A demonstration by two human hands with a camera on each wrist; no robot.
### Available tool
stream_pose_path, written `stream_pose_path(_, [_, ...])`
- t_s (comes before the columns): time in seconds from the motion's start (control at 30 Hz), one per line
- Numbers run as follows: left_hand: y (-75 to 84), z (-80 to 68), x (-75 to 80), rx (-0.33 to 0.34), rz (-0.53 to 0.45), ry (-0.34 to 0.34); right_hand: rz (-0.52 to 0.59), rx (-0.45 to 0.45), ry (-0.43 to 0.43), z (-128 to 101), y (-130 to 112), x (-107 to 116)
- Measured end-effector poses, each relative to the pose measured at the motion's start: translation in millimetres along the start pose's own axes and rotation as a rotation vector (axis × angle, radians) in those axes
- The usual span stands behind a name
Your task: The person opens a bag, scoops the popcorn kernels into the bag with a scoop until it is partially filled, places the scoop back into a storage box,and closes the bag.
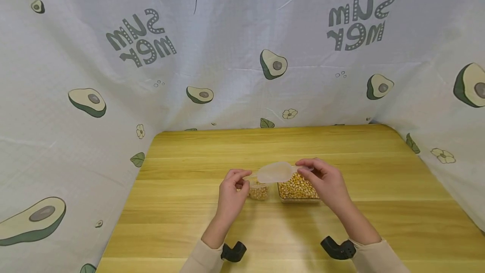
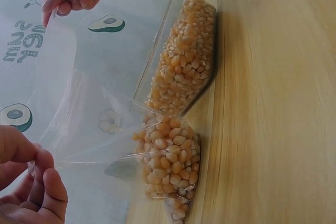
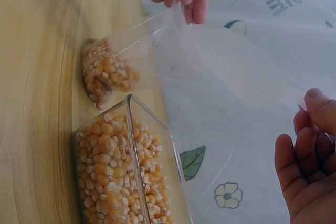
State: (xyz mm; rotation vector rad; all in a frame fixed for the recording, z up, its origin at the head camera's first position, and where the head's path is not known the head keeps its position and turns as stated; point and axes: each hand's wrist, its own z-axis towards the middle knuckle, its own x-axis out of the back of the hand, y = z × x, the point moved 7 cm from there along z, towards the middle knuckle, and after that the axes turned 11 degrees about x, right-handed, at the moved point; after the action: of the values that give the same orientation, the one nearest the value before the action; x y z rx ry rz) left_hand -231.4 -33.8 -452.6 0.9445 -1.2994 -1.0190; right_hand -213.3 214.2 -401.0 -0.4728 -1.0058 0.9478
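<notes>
A clear plastic bag (image 1: 274,172) is stretched open between both hands above the wooden table (image 1: 189,205). My left hand (image 1: 245,177) pinches the bag's left edge, and my right hand (image 1: 304,167) pinches its right edge. Yellow corn kernels (image 1: 259,192) sit in the bag's bottom, which rests on the table. Beside it on the right stands a clear rectangular container (image 1: 297,189) filled with corn kernels. The left wrist view shows the bag (image 2: 89,124), its kernels (image 2: 168,161) and the container (image 2: 184,56). The right wrist view shows the bag (image 3: 210,61) and container (image 3: 126,177).
A white cloth printed with avocados (image 1: 242,54) hangs round the table at the back and both sides. Bare tabletop lies to the left, right and behind the container. Two black wrist mounts (image 1: 233,251) show near the front edge.
</notes>
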Motion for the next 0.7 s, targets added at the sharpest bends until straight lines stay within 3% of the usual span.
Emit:
stream_pose_path(0.33, [0.3, -0.4, 0.2, 0.002, 0.004, 0.002, 0.046, 0.015, 0.023, -3, 5, 2])
stream_pose_path(0.7, [0.5, -0.8, 2.4, -0.007, 0.008, 0.014, 0.11, -0.18, 0.008, -17, 28, 12])
